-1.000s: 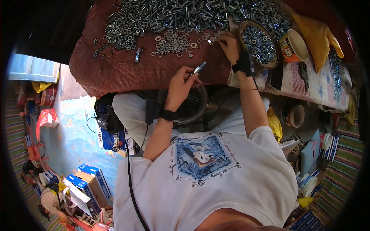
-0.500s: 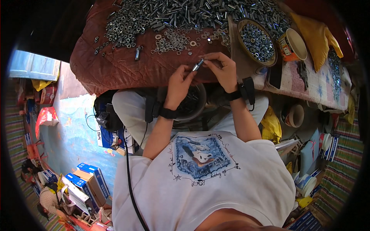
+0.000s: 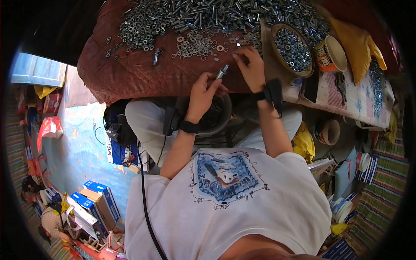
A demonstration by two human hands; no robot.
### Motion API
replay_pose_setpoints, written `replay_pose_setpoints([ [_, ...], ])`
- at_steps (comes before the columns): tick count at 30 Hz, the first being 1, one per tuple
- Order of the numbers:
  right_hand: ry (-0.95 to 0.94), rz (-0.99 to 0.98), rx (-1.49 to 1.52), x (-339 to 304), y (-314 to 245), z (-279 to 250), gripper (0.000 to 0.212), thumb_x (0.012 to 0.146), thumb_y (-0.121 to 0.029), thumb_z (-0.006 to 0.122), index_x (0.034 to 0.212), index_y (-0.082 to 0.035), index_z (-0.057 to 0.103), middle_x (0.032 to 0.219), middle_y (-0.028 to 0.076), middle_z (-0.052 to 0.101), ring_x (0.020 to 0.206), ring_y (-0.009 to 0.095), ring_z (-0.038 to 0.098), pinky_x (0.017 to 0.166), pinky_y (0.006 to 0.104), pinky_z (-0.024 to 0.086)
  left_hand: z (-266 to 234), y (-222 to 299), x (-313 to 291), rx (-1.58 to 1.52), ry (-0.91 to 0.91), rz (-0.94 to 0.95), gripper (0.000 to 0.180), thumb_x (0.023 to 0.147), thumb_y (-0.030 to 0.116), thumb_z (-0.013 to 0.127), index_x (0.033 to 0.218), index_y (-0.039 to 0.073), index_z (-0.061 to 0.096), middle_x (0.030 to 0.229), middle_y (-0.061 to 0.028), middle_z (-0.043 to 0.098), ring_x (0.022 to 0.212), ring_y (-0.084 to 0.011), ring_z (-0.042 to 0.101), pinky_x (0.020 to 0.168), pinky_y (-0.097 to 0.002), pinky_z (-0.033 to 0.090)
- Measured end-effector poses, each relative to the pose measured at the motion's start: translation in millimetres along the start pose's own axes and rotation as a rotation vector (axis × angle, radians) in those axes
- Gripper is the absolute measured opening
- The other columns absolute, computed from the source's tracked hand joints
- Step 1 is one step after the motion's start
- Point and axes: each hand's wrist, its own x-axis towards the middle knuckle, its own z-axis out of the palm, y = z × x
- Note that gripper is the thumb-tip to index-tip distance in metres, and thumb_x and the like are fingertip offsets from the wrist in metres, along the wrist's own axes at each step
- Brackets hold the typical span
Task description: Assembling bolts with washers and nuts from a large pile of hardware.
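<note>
My left hand (image 3: 202, 96) is closed round a silver expansion bolt (image 3: 222, 71), its threaded end pointing up and away, with a washer-like ring below the tip. To its right my right hand (image 3: 252, 71) is apart from the bolt, thumb and forefinger slightly spread over the cloth near the loose flat washers; nothing shows between them. Ahead lie a patch of thin ring washers (image 3: 197, 45), a heap of nuts (image 3: 141, 32) and a large pile of metal sleeves and bolts (image 3: 208, 13). Another bolt assembly (image 3: 156, 57) lies alone on the red cloth.
A round bowl of nuts (image 3: 292, 50) stands at the right, beside a paper tub (image 3: 331, 54) and a yellow bag (image 3: 357, 52). Between my knees sits a bucket (image 3: 223, 117) with dark metal parts. A black cable (image 3: 145, 203) runs down my left side. At lower left, another person (image 3: 52, 223) bends over.
My right hand has left the bolt tip and moved up and slightly right toward the washers. The bolt stays in my left hand, which has hardly moved.
</note>
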Motion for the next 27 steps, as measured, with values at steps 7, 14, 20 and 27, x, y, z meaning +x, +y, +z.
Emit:
replay_pose_setpoints([
  [7, -0.148, -0.127, -0.41, 28.8, 31.2, 14.6, 0.019, 0.071, -0.009, 0.066, 0.089, -0.005, 0.064, 0.091, 0.012, 0.055, 0.092, 0.031, 0.048, 0.079, 0.0386, 0.041, -5.6, 0.4, -0.6, 0.013, -0.002, -0.004, 0.014, 0.09, 0.01, 0.05, 0.095, -0.003, 0.047, 0.075, -0.0097, 0.063, 0.067, -0.013, 0.062, 0.06, -0.0223, 0.05],
  [14, -0.149, -0.036, 0.027, 15.5, 5.8, 5.6, 0.016, 0.073, -0.01, 0.068, 0.088, -0.004, 0.065, 0.09, 0.007, 0.058, 0.085, 0.021, 0.053, 0.076, 0.0289, 0.041, -12.5, -1.9, -1.2, -0.007, 0.043, -0.006, 0.014, 0.09, 0.01, 0.05, 0.095, -0.003, 0.047, 0.075, -0.0105, 0.063, 0.066, -0.013, 0.062, 0.059, -0.0229, 0.049],
  [20, -0.278, 0.103, 0.225, 0.4, -26.0, -8.3, 0.02, 0.071, -0.012, 0.07, 0.087, -0.003, 0.065, 0.089, 0.008, 0.057, 0.086, 0.02, 0.053, 0.071, 0.027, 0.043, -8.4, 2.6, 0.2, -0.008, 0.048, 0.02, 0.013, 0.089, 0.008, 0.051, 0.096, -0.003, 0.048, 0.077, -0.0101, 0.063, 0.067, -0.0129, 0.062, 0.059, -0.023, 0.049],
  [27, -0.397, -0.06, 0.093, 3.8, -29.7, -4.6, 0.022, 0.071, -0.013, 0.071, 0.089, -0.003, 0.063, 0.087, 0.008, 0.058, 0.084, 0.019, 0.054, 0.069, 0.0275, 0.043, -19.1, -0.9, -4.5, 0.248, 0.112, 0.128, 0.014, 0.087, 0.008, 0.055, 0.096, -0.002, 0.05, 0.077, -0.0091, 0.062, 0.068, -0.0134, 0.061, 0.059, -0.0261, 0.047],
])
